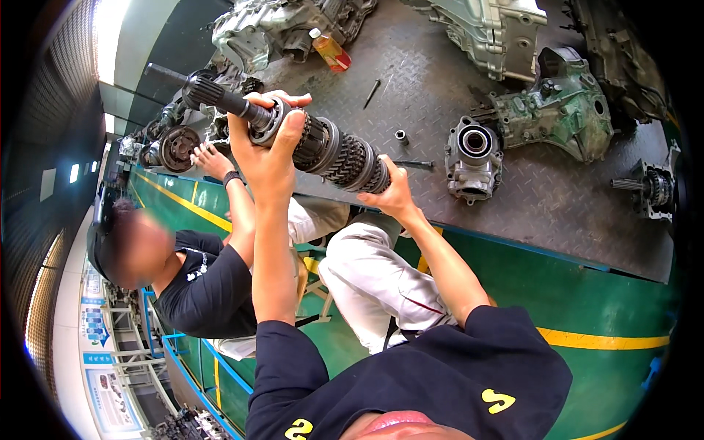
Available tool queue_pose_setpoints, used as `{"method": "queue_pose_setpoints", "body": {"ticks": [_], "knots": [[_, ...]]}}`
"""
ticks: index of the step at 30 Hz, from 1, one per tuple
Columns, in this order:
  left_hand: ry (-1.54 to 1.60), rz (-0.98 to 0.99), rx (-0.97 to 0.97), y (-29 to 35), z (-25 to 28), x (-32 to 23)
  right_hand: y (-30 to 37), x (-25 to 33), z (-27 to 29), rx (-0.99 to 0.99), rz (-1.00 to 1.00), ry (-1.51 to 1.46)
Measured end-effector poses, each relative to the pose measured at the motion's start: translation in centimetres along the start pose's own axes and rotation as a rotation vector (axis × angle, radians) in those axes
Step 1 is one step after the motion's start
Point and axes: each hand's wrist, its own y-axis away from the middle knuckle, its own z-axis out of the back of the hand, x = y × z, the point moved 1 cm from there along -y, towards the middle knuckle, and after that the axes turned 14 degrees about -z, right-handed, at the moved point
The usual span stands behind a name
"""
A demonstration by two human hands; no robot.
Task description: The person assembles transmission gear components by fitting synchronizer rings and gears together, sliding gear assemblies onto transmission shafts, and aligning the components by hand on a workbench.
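A long metal gearbox shaft with several toothed gears is lifted in front of me at a slant, its splined thin end up at the far left. My left hand is wrapped round it near a bearing ring, thumb on the near side. At the lower right end, my right hand grips the last gear between thumb and fingers. Beyond the shaft, a dark bolt and a small socket lie on the steel tabletop. A thin metal rod lies by my right hand.
On the table stand a round-bored housing, a greenish gearbox case, silver castings and a drink bottle. At far right sits a gear assembly. A co-worker sits at my left, one hand near a round disc.
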Motion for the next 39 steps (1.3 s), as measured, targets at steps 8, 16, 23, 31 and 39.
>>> {"method": "queue_pose_setpoints", "body": {"ticks": [8,16,23,31,39], "knots": [[0.422,0.017,0.144,-0.9,0.4,1.2,-0.1,0.5,0.2,0.044,0.025,-0.092],[0.416,-0.066,0.184,-2.5,0.6,0.3,0.0,0.3,-0.1,0.061,0.027,-0.116],[0.397,0.127,0.046,-2.7,0.2,-1.9,0.1,0.2,0.0,0.068,0.035,-0.088],[0.254,0.097,-0.244,-0.2,-0.9,-2.2,0.1,-0.2,-0.2,0.062,0.036,-0.061],[0.384,0.209,-0.412,0.4,0.5,-4.6,0.0,0.3,-0.4,0.005,0.026,-0.076]]}}
